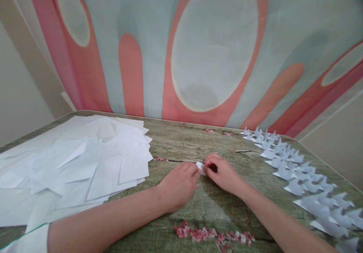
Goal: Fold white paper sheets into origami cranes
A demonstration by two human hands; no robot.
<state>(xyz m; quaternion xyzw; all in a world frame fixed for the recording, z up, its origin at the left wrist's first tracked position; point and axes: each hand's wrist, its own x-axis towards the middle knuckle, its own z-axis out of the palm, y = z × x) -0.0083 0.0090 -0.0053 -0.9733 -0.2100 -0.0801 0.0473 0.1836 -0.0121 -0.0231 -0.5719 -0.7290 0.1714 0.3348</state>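
Observation:
A small folded piece of white paper lies between my two hands at the middle of the wood-patterned table. My left hand rests palm down, its fingers drawn together and pressing the paper's left edge. On the other side my right hand pinches the paper's right edge between thumb and fingers. The hands cover part of the paper, so its full shape is hidden.
Loose white sheets spread in a wide pile across the table's left side. Rows of folded white paper figures, bird-like with pointed tips, stand along the right. Behind the table hangs a red and grey-green patterned backdrop.

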